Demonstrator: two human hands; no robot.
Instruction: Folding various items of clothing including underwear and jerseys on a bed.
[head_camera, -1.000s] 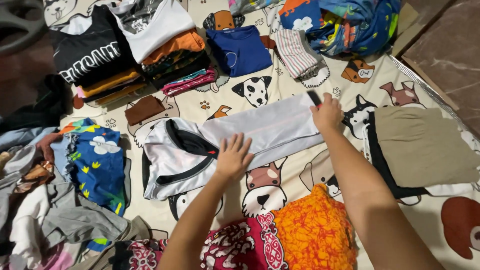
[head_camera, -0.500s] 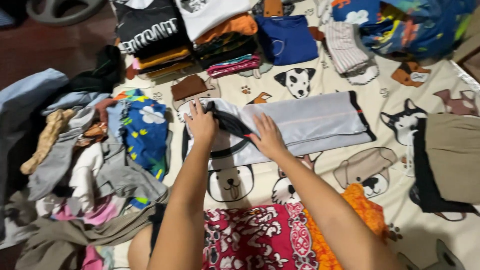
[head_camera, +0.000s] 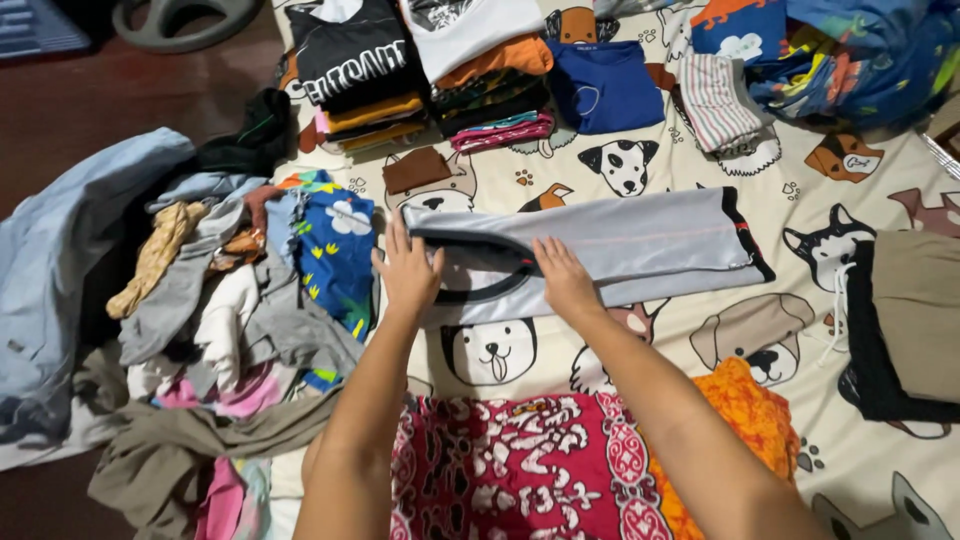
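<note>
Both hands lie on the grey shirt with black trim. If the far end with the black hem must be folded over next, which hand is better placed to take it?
Probably the right hand: on the grey shirt it lies nearer the black hem, with bare shirt between. The left hand presses the collar end, beside the clothes pile.

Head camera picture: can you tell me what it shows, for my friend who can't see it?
Two bare hands, the left hand and right hand, press flat on a grey shirt lying half-folded on a bedsheet printed with cartoon dogs. Folded clothes stacks sit above it, and an unfolded laundry pile lies to the left.
</note>
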